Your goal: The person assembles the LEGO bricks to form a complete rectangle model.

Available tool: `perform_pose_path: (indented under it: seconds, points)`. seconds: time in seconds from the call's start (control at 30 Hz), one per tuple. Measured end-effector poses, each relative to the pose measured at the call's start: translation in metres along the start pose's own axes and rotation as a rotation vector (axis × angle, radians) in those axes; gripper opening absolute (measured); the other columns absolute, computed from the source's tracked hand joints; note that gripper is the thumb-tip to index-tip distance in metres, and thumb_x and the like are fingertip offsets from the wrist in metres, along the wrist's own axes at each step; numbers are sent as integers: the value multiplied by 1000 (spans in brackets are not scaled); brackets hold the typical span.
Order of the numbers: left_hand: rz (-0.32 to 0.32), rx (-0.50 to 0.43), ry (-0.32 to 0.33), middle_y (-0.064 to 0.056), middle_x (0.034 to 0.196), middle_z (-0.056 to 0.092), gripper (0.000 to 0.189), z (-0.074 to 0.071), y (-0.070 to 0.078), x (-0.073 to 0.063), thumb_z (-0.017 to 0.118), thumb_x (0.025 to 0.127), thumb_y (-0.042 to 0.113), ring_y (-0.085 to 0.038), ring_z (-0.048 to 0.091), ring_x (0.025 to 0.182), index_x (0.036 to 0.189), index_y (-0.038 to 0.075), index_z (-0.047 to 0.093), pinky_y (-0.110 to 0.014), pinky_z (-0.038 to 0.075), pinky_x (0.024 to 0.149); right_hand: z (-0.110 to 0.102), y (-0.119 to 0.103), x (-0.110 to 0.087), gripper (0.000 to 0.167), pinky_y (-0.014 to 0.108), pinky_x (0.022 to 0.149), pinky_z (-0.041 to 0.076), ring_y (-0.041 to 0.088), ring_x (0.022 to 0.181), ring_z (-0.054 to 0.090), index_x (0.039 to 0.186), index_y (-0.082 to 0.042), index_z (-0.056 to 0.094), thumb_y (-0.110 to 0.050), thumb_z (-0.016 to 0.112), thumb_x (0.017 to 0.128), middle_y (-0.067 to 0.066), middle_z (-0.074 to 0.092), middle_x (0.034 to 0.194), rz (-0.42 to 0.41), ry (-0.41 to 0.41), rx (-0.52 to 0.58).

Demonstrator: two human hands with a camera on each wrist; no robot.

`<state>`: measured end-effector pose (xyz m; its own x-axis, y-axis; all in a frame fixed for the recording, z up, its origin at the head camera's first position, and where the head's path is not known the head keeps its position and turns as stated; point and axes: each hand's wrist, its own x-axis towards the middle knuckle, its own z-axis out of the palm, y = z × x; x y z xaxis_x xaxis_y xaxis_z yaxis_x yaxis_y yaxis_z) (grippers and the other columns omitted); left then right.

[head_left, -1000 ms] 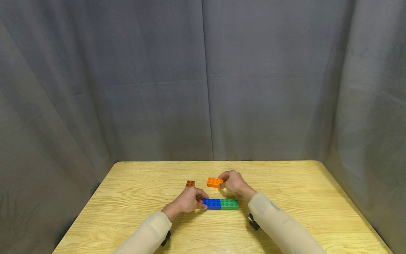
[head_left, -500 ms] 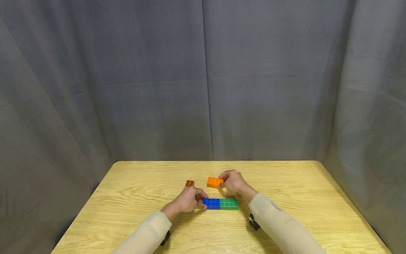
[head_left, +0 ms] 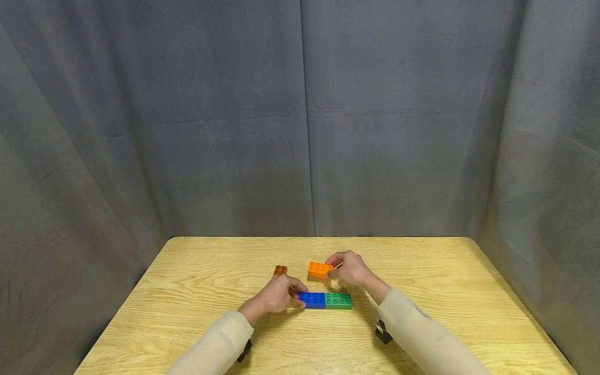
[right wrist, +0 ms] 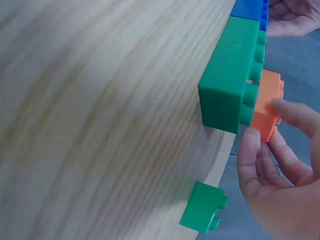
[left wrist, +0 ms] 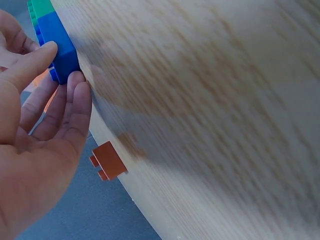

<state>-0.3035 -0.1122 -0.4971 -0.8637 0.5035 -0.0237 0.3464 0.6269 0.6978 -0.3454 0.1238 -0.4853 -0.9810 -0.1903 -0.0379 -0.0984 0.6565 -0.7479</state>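
Note:
In the head view, a blue building brick (head_left: 312, 300) lies end to end with a green building brick (head_left: 338, 300) on the wooden table. My left hand (head_left: 277, 295) holds the blue brick's left end between thumb and fingers; the left wrist view shows the thumb (left wrist: 42, 57) along its studded side. Beyond the pair, my right hand (head_left: 351, 268) pinches an orange building brick (head_left: 320, 269) by its right end, studs up, with a shadow beneath it. In the right wrist view this orange brick (right wrist: 266, 105) is partly hidden behind the green one.
A small brown-orange brick (head_left: 280, 270) stands just beyond my left hand. A small green brick (right wrist: 202, 207) shows in the right wrist view; the right hand hides it in the head view. Grey curtains (head_left: 234, 156) hang behind the table (head_left: 187, 302).
My right hand has shifted slightly right, carrying the orange brick with it, and a shadow now shows below that brick. The left hand and the blue and green bricks stay nearly still.

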Motion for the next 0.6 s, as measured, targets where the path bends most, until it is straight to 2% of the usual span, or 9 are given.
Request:
perform_pose_path:
  seconds: [0.6]
  points:
    - [-10,16,0,-4,100,74,25,0,1,0,83,81,10,-9,65,81,105,8,76,-25,57,75,-12,-4,-25,23,30,71,57,14,83,65,104,-13,74,-6,77,83,3,71,100,-58,-25,43]
